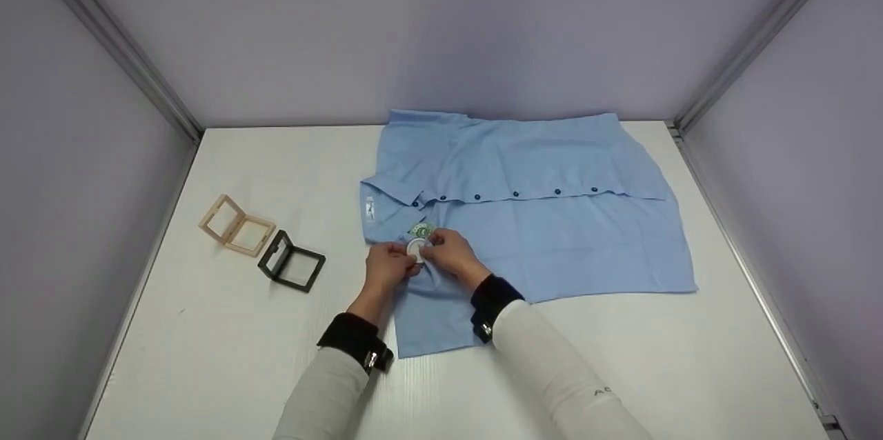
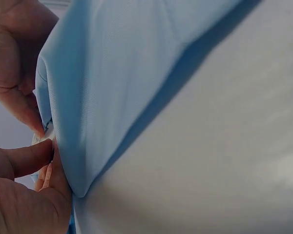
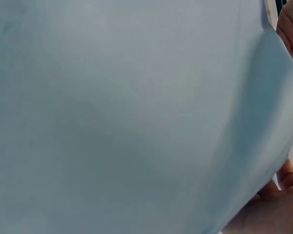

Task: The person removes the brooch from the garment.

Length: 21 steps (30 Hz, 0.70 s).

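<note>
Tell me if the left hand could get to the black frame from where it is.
Probably yes. The left hand pinches a round badge on the blue shirt, and only bare table lies between it and the black frame. It would need to let go first.

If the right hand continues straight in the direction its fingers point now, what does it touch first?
Probably the round white badge it already pinches with the left hand. The right hand points left along the blue shirt, so the left hand's fingers come directly after; depth is unclear.
</note>
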Each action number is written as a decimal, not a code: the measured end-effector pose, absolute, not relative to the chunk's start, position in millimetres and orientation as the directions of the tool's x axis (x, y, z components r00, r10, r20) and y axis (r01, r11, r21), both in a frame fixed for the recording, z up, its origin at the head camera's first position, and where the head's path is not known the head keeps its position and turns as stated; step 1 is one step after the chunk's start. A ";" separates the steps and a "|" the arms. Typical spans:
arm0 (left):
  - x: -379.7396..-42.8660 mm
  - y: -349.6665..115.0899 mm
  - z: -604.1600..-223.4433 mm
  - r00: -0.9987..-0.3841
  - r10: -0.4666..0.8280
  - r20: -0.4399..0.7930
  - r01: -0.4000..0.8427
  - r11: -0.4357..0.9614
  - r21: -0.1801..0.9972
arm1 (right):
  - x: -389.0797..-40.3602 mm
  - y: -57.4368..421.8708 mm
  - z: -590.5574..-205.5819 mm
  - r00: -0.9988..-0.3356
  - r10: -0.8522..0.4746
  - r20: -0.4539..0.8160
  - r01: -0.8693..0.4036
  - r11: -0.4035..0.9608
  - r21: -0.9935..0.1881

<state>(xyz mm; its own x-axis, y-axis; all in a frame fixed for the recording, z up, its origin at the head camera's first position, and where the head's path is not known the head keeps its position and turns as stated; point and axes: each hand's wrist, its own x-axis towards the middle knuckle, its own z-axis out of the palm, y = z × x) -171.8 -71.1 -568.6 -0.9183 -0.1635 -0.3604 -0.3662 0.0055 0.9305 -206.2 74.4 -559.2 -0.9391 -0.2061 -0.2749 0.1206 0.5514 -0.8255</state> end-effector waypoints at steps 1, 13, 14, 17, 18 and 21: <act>-171.8 -71.0 -568.5 -0.917 -0.165 -0.362 -0.369 0.013 0.929 | -206.2 74.1 -559.3 -0.940 -0.206 -0.271 0.118 0.552 -0.826; -171.5 -71.4 -567.9 -0.920 -0.158 -0.358 -0.367 0.028 0.930 | -206.5 75.7 -559.3 -0.934 -0.233 -0.271 0.113 0.527 -0.842; -171.3 -71.7 -567.7 -0.922 -0.155 -0.355 -0.363 0.030 0.931 | -206.3 76.2 -559.1 -0.932 -0.236 -0.275 0.120 0.516 -0.848; -171.3 -72.3 -568.1 -0.924 -0.151 -0.350 -0.360 0.039 0.932 | -207.1 78.4 -560.4 -0.926 -0.244 -0.287 0.138 0.490 -0.861; -171.6 -72.4 -568.1 -0.925 -0.152 -0.349 -0.359 0.047 0.932 | -207.5 79.1 -561.2 -0.925 -0.247 -0.289 0.140 0.486 -0.863; -172.1 -73.1 -568.0 -0.925 -0.161 -0.346 -0.360 0.073 0.930 | -208.4 81.3 -563.3 -0.920 -0.259 -0.294 0.135 0.495 -0.858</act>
<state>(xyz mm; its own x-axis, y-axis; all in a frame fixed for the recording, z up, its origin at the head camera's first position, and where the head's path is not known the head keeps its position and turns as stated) -172.1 -73.1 -568.0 -0.9245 -0.1605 -0.3456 -0.3604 0.0731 0.9299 -208.4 81.3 -563.3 -0.9199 -0.2593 -0.2943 0.1350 0.4950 -0.8583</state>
